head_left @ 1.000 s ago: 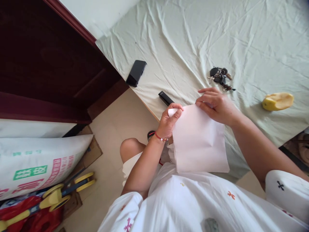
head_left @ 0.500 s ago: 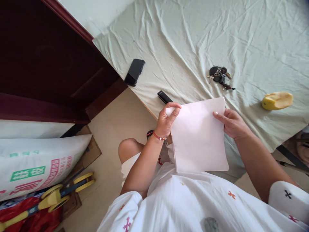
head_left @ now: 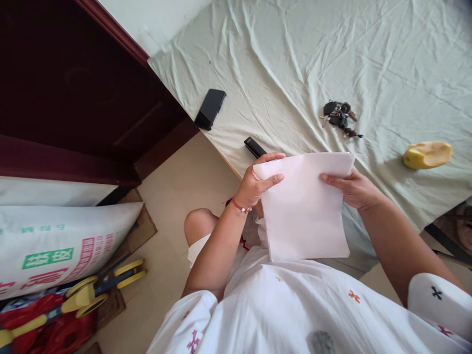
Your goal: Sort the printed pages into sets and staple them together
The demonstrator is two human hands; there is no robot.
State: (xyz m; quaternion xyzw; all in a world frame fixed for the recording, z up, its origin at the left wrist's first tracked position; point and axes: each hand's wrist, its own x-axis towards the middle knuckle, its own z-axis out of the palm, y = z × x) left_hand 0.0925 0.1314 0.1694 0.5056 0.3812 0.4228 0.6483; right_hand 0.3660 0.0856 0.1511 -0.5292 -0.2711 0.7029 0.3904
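Observation:
Both hands hold white paper [head_left: 306,211], blank on the side facing me, in front of my body at the table's near edge. My left hand [head_left: 258,182] grips its upper left corner, thumb on top and fingers behind. On the upper right edge my right hand [head_left: 352,187] is closed the same way, its fingers hidden behind the sheet. Whether it is one sheet or a thin stack, I cannot tell. Just beyond my left hand lies a black stapler-like object [head_left: 254,146], partly covered by the hand and paper.
A pale green cloth [head_left: 287,78] covers the table. On it lie a black phone [head_left: 210,109] near the left edge, a bunch of keys [head_left: 339,115] and a yellow, partly cut fruit [head_left: 427,155]. At the lower left are a printed white sack [head_left: 73,241] and a yellow wheeled object [head_left: 81,297].
My left thumb has moved from the paper's corner further onto its face. The right thumb has slid slightly inward, and the top edge is now more level. The view has shifted slightly.

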